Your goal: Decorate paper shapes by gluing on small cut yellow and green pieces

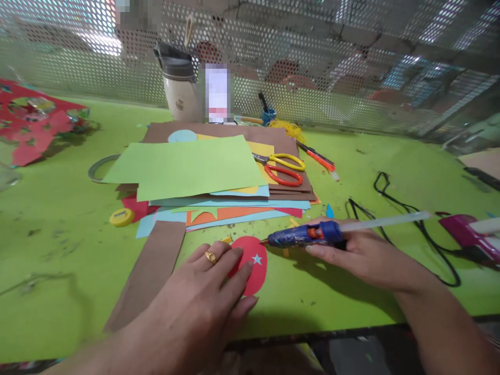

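1. A bright green bench is backed by a perforated screen, behind which shapes are blurred.
2. A red paper oval is laid near the front edge of the bench, its long axis directed roughly away from the person; a pale blue star is seen on its right part.
3. The oval is pressed down by the left hand, its grip loosely spread, with fingers laid across the paper rather than closed round it.
4. A blue glue gun is held by the right hand, its grip closed round the body.
5. The gun's long axis is set crosswise: the nozzle is pointed left, at the oval's upper right edge, and a clear glue stick is extended from the back, to the right and slightly upward. Whether the paper is touched by the tip cannot be told.
6. The oval's left side is hidden by fingers, and the gun's handle by the right hand.
7. Beyond, scissors are seen on stacked paper, their blades mostly covered by a light green sheet.
8. A purple object is cut off at the right border; an upright screen-like rectangle is pixelated.
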The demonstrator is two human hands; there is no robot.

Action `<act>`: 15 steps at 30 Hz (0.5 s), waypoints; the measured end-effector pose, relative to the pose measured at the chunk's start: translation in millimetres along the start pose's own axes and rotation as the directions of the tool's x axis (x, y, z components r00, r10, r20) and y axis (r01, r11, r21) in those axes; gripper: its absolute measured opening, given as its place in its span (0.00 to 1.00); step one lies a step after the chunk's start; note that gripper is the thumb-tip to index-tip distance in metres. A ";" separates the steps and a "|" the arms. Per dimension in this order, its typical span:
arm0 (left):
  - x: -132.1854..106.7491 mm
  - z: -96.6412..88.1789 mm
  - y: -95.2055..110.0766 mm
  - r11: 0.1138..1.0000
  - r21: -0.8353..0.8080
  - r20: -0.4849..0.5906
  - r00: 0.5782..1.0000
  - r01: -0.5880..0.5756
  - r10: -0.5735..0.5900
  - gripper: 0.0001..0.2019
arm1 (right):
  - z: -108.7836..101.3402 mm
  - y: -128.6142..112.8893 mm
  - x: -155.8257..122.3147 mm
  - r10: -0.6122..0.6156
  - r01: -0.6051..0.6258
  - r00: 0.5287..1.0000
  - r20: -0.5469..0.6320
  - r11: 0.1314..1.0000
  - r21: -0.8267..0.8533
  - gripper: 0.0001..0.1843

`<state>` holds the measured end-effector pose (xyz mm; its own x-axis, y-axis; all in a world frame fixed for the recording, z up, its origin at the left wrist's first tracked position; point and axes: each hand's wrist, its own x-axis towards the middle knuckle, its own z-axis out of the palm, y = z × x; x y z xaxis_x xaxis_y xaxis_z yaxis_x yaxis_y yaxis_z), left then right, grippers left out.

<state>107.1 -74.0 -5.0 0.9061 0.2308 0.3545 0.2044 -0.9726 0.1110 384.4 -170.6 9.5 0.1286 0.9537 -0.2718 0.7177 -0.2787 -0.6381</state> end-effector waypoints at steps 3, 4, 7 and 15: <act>-0.2 0.0 0.0 1.000 0.019 0.001 1.000 -0.003 0.003 0.12 | -0.7 -2.6 -0.3 -0.006 0.006 1.000 0.012 1.000 0.025 0.22; -0.4 0.1 0.0 1.000 0.026 0.003 1.000 -0.007 0.007 0.12 | -1.0 -3.4 -0.6 -0.009 0.009 1.000 0.005 1.000 0.016 0.22; -0.5 0.3 -0.3 0.999 0.038 0.012 1.000 -0.013 0.013 0.12 | -1.3 -4.6 -1.2 -0.021 0.021 0.999 -0.024 1.000 -0.005 0.20; 1.7 -0.5 -0.3 0.998 0.048 -0.005 0.999 -0.032 0.032 0.15 | 0.3 -5.1 0.2 -0.096 0.101 0.994 -0.052 0.989 0.105 0.16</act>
<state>108.4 -73.3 -4.0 0.9103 0.1997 0.3626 0.1931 -0.9797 0.0546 380.5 -169.0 12.5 0.0940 0.9807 -0.1714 0.6514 -0.1908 -0.7343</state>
